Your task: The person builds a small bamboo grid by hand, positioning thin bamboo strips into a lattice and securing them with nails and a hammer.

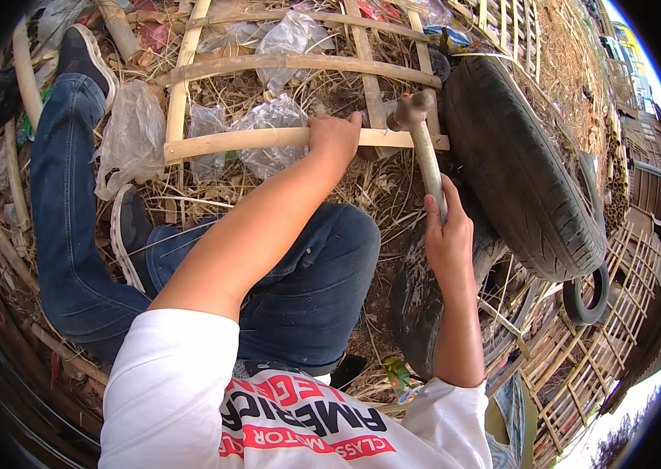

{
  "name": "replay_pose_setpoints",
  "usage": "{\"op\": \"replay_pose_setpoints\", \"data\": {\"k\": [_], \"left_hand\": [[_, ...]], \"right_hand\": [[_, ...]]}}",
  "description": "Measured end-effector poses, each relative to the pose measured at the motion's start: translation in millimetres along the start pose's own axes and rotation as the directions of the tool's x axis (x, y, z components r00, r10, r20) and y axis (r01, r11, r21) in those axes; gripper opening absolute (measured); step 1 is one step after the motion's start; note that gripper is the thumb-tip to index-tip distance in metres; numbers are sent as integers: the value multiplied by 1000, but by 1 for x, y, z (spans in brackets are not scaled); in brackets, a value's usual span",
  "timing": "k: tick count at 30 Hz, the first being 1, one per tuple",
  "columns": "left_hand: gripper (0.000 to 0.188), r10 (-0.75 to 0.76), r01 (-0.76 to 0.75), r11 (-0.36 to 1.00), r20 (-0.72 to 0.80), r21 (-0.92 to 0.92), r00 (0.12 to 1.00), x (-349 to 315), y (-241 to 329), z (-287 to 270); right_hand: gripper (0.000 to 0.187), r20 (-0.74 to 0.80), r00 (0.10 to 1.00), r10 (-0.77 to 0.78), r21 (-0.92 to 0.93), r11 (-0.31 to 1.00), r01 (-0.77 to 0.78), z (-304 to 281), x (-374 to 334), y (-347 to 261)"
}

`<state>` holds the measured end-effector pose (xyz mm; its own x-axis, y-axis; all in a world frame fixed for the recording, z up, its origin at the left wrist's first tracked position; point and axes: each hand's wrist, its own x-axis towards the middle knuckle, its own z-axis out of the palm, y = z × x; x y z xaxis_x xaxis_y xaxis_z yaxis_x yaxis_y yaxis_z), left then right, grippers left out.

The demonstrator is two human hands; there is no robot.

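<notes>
A pale bamboo slat (244,141) lies across the near end of a bamboo lattice frame (299,62) on the ground. My left hand (334,141) is wrapped around this slat right of its middle, thumb uppermost. In my right hand (449,227) is a hammer (427,160), gripped low on its light handle. Its brownish head is raised over the slat's right part, close to an upright of the frame. From this angle I cannot tell whether the head touches the bamboo.
A worn black tyre (522,168) leans at the right, with another dusty tyre (416,305) below it. Clear plastic bags (129,137) and dry straw litter the ground. More bamboo lattice (600,336) stands at the far right. My bent legs (307,273) are close by.
</notes>
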<state>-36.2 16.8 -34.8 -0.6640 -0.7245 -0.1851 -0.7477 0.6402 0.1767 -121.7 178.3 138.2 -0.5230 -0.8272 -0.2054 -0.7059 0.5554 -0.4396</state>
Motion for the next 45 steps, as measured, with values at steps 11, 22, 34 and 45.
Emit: {"op": "replay_pose_setpoints", "data": {"k": [11,22,34,45], "left_hand": [[18,-40,42,997,-46,60,998,5,5,-4],[18,-16,16,1000,0,-26,1000,0,5,0],[28,-22,26,999,82,-48,996,1,9,2],[19,-52,52,998,0,-43,999,1,15,4]], "right_hand": [[40,-16,1000,6,-51,999,-7,4,5,18],[38,5,999,51,-128,991,-50,10,2,5],[40,9,1000,-25,-156,987,26,8,9,0],[41,-4,996,90,-122,989,-89,9,2,-4]]}}
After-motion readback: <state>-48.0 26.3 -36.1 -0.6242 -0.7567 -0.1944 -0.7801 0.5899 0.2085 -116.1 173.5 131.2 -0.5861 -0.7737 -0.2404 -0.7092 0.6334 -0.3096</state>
